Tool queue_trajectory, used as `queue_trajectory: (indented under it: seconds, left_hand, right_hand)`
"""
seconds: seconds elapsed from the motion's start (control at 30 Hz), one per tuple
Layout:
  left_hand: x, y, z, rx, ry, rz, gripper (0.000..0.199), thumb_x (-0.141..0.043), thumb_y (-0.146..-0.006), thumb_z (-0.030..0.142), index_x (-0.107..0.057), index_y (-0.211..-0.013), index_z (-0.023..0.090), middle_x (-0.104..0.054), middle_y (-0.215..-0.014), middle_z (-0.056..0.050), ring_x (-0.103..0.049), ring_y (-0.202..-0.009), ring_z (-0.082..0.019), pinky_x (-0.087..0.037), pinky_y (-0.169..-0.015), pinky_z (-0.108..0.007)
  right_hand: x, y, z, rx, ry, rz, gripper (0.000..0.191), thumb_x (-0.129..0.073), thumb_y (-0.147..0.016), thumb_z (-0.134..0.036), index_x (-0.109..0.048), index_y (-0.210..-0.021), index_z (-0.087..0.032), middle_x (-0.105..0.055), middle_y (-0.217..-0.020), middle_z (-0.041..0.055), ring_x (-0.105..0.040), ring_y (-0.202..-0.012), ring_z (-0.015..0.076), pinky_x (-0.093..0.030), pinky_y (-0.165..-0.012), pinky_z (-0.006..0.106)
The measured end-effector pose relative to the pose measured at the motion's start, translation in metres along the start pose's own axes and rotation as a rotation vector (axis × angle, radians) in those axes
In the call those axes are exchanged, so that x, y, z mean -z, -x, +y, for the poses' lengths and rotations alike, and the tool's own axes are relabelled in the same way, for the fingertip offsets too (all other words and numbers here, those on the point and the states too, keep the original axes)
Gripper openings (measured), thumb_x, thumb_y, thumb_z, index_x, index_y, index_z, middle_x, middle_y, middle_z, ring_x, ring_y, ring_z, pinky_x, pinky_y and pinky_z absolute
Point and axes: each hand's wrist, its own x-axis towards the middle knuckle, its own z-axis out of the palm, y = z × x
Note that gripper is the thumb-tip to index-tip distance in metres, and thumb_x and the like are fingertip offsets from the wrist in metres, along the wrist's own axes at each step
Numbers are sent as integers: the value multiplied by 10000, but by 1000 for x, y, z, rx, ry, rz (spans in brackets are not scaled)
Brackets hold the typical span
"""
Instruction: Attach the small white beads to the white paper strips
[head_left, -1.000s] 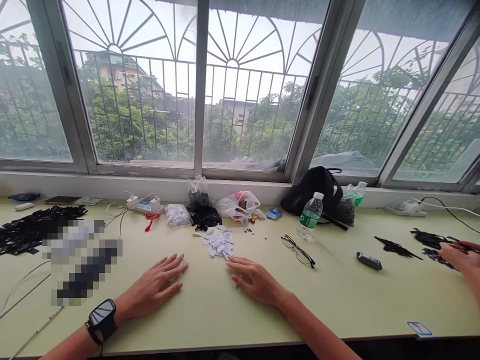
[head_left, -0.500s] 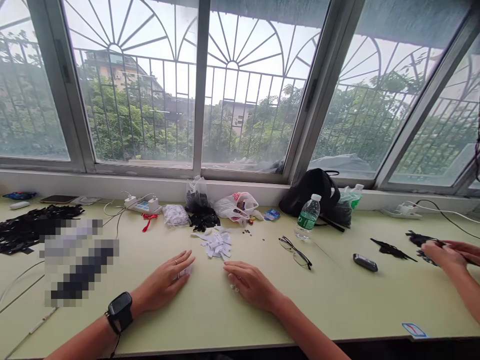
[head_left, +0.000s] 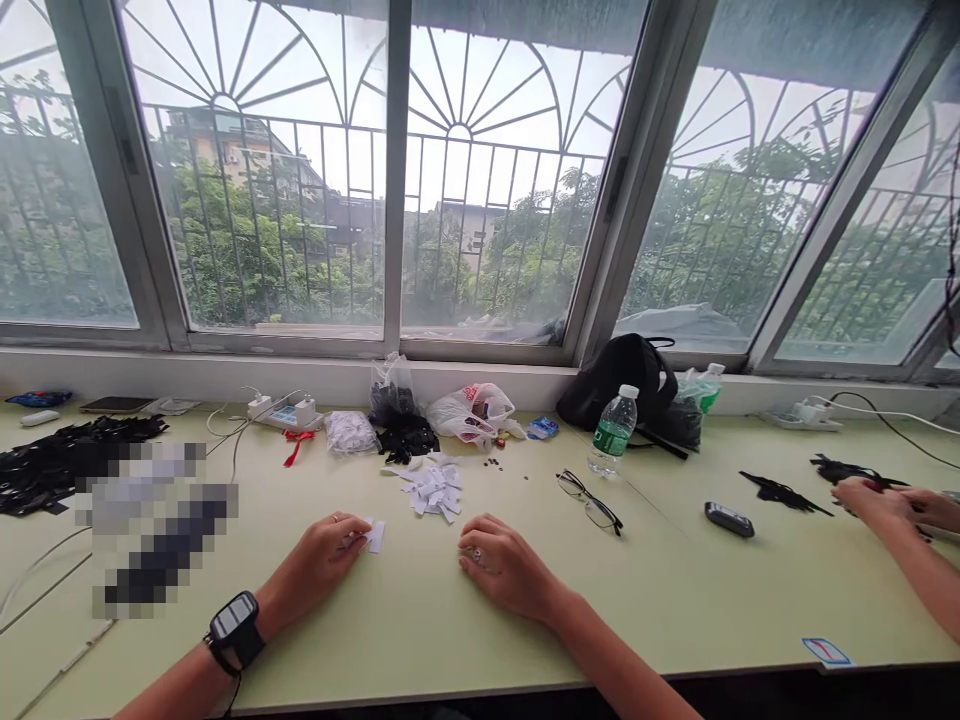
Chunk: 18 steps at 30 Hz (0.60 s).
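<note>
My left hand (head_left: 326, 555), with a watch (head_left: 235, 620) on its wrist, rests on the table with fingers bent together. White strips (head_left: 377, 537) stick out at its fingertips, and part of them is hidden under the fingers. Across from it, my right hand (head_left: 506, 570) is curled on the tabletop. Small white pieces (head_left: 474, 556) show between its thumb and fingers; their kind is too small to make out. A loose heap of white strips (head_left: 431, 487) lies beyond and between both hands, touched by neither.
Behind the heap are black strips (head_left: 407, 438) and plastic bags (head_left: 472, 412). Glasses (head_left: 592, 503), a water bottle (head_left: 613, 430) and a black device (head_left: 729, 519) stand rightward. A co-worker's hands (head_left: 877, 505) handle black material at far right. Cables (head_left: 45, 565) cross the left side.
Both hands have gone from flat, outstretched fingers to curled ones. My left hand has drawn back slightly left, uncovering white strips. My right fingers have closed around the small white pieces.
</note>
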Motion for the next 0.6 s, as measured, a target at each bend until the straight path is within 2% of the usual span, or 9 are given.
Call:
queue_trajectory:
  seconds: [0.2,0.4,0.6]
  left_hand:
    - [2,0,-1,-8,11,24,228,-519,-1009,284,-742,-1047,251,-764,-978,-51,-706,-867,-206,-557,-789,-304]
    - [3,1,-3,4,-4,70,237,-498,-1026,310,-725,-1031,242,-762,-979,-56,-702,-866,-208,-548,-788,-313]
    - [4,0,-5,13,-8,84,236,-501,-1031,344,-716,-1043,246,-764,-1017,-59,-701,-898,-218,-545,-808,-325]
  right_hand:
    - [1,2,4,-87,-40,-1,82,-631,-912,-190,-695,-883,-230,-699,-944,64,-648,-887,225,-540,-813,348]
    - [1,4,8,-134,-108,14,130,-589,-940,-190,-697,-876,-222,-670,-914,59,-632,-790,197,-516,-705,307]
    - [-1,3,10,-127,-124,11,185,-532,-993,-213,-709,-940,-227,-677,-951,69,-643,-836,208,-519,-709,303]
